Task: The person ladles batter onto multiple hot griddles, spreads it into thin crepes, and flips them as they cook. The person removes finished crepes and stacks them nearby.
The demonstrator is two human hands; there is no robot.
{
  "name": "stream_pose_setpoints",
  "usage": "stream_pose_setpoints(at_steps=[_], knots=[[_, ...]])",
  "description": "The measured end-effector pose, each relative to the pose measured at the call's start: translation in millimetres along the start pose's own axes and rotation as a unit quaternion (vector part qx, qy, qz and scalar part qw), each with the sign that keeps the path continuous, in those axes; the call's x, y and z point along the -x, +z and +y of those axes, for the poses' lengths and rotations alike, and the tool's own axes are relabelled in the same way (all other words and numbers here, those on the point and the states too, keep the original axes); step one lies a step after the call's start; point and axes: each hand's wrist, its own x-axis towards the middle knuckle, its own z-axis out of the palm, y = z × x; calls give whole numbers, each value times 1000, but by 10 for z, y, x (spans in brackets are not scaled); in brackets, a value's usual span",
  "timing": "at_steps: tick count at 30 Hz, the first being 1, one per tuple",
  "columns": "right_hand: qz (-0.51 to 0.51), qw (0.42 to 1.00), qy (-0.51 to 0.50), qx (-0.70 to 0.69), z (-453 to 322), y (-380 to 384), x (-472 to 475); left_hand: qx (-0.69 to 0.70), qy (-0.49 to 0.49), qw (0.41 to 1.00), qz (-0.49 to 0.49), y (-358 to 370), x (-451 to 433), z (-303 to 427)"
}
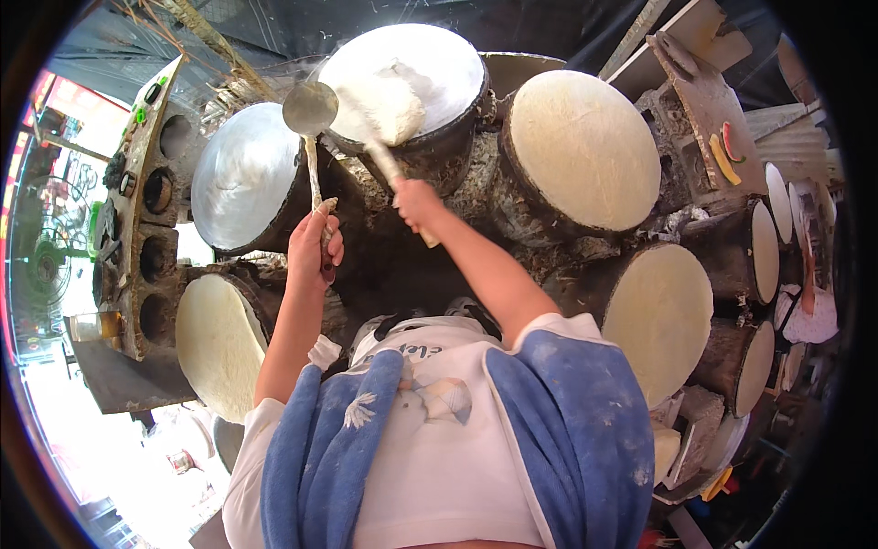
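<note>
My left hand [317,240] grips the handle of a round metal ladle [310,108], whose bowl hangs between two griddles. In my right hand [420,209] is a pale, coated wooden stick [385,163]; its far end is blurred over the near edge of the back griddle. On that steaming griddle [449,82] lies a mass of whitish batter or dough [391,113], spread over part of the surface. The metal griddle [240,177] at the left is bare and shiny. A thin pale flatbread sheet [583,147] covers the griddle at the right.
More drum griddles with pale sheets stand at the lower left [216,343] and lower right [658,322]. Concrete blocks [159,254] and a board with small items are at the left. A board [706,117] leans at the right. Another person [806,312] is at the far right.
</note>
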Motion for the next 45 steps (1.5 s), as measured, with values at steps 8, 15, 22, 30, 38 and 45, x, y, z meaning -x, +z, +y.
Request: stream_pose_setpoints(at_steps=[8, 15, 22, 30, 38, 45], knots=[[-4, 992, 44, -120, -176, -767, 309, 8, 4, 1000, -11, 279, -38, -118], [31, 996, 73, 49, 35, -757, 202, -3, -4, 1000, -16, 425, -116, -74], [33, 998, 45, -37, -192, -1189, 183, -7, -15, 1000, -12, 502, -202, -97], [128, 955, -135, 232, 197, -1246, -15, 12, -16, 1000, 5, 488, -240, -113], [85, 976, -22, 200, -117, -1190, 266, 8, -37, 999, -9, 247, -473, -23], [260, 875, -35, 407, -280, -1391, -160, 4, -44, 998, -39, 48, -735, 201]])
